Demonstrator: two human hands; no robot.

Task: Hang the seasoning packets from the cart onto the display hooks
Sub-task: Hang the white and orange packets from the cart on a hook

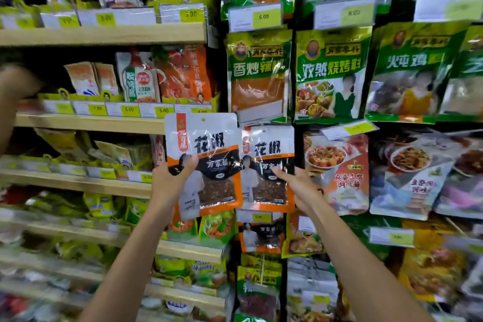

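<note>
Though fingers hide behind it, L hand (170, 181) pinches pkt (209, 138) at left edge; R hand (300, 187), fingers straight, touches hung pkt (264, 191) alongside.

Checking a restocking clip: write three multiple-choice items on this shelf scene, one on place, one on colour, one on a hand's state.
1. The held packet lies where from the hanging twin? A left B right C below
2. Border colour of the held packet? A blue B orange C purple
3. The left hand is: A empty B on a shelf C gripping the packet
Answers: A, it sits at the twin's left edge; B, orange edging shows; C, the thumb curls over its front.
</note>
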